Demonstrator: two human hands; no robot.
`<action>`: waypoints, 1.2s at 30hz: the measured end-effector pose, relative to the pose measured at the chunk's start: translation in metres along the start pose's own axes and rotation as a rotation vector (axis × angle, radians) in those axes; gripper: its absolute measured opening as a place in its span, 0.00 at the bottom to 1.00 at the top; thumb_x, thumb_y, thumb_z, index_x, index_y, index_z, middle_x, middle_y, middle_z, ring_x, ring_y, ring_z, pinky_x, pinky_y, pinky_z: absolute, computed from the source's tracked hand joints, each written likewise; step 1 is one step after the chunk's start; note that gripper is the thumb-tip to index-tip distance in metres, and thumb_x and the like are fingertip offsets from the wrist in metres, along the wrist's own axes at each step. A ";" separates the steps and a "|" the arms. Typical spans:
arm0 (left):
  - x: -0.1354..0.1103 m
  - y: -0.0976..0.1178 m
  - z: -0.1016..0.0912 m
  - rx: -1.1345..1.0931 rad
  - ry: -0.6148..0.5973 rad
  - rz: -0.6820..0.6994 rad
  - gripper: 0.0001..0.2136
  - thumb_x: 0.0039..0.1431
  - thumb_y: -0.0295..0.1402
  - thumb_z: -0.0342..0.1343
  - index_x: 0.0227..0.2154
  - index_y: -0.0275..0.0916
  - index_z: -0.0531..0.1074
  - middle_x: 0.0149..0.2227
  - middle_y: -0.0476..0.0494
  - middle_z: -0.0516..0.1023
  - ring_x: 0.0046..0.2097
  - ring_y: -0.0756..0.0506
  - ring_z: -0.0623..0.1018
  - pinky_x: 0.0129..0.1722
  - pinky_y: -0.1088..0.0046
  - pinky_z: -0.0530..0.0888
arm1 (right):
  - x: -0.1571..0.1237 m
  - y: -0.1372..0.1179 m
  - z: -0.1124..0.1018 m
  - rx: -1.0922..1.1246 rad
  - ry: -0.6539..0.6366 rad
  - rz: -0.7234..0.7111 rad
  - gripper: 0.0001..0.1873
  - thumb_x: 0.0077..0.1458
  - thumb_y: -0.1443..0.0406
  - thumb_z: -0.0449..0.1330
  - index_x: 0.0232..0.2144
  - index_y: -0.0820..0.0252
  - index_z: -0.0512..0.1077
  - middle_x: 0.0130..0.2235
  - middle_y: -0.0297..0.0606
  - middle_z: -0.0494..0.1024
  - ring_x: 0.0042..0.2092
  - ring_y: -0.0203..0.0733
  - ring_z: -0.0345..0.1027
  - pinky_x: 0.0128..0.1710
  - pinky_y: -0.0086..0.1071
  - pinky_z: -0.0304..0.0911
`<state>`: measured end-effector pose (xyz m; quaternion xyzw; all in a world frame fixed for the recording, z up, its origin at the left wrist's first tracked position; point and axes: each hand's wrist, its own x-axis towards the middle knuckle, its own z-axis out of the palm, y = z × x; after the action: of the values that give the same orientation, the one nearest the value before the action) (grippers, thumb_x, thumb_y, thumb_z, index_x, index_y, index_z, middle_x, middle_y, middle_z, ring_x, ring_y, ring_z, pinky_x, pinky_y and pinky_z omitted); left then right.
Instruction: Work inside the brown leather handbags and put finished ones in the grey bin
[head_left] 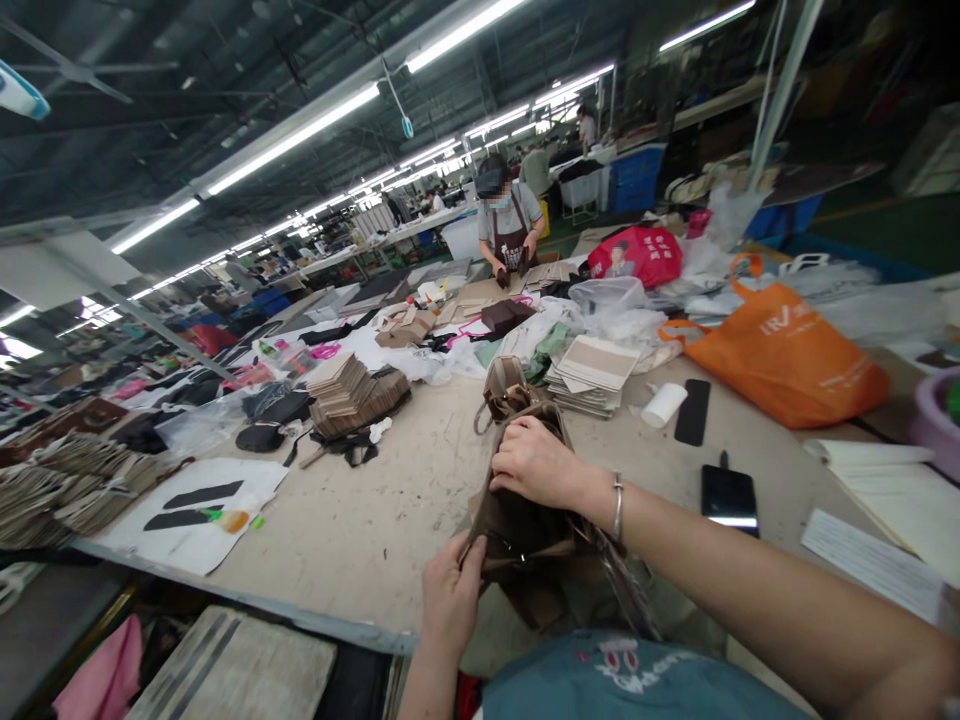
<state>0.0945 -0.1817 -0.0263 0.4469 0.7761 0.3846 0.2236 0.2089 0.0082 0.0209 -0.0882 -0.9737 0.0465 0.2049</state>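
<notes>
The left hand pinched the bag at its near-left edge; the right hand, forearm slanting leftward, gripped its far rim.

a: what sort of place was that?

b: a workshop, and a large one, more like a factory floor.

a: what showed it?

b: rows of tube lights ran far back under a dark roof, with a ceiling fan off to one side.

a: and lower down?

b: a long worktable bore stacks of cut pieces, and black strips lay on a white sheet.

a: was anyone at work there?

b: yes, a co-worker in a dark apron and cap bent over the far part of the clutter. farther back, more people showed among other long tables and a blue bin.
</notes>
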 end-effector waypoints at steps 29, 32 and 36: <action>0.038 0.030 -0.005 0.592 0.045 0.146 0.19 0.62 0.40 0.42 0.24 0.39 0.74 0.22 0.44 0.76 0.26 0.47 0.74 0.26 0.75 0.61 | 0.001 0.008 -0.009 0.010 -0.042 -0.038 0.12 0.52 0.56 0.60 0.34 0.57 0.74 0.30 0.36 0.76 0.41 0.43 0.64 0.57 0.55 0.33; 0.038 0.025 -0.006 0.593 0.070 0.154 0.20 0.62 0.41 0.42 0.22 0.39 0.73 0.21 0.45 0.75 0.25 0.48 0.73 0.26 0.75 0.60 | -0.002 0.020 -0.016 0.006 -0.026 -0.053 0.20 0.52 0.54 0.60 0.45 0.55 0.71 0.32 0.37 0.76 0.41 0.43 0.64 0.57 0.55 0.33; 0.035 0.021 -0.008 0.551 0.064 0.151 0.20 0.61 0.43 0.42 0.21 0.39 0.72 0.20 0.45 0.74 0.25 0.49 0.72 0.27 0.75 0.60 | -0.001 0.033 -0.019 -0.020 -0.021 -0.011 0.20 0.52 0.57 0.61 0.47 0.55 0.70 0.33 0.38 0.76 0.42 0.43 0.65 0.58 0.56 0.30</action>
<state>0.0823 -0.1480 -0.0049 0.5349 0.8226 0.1887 0.0402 0.2230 0.0411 0.0338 -0.0844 -0.9767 0.0364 0.1940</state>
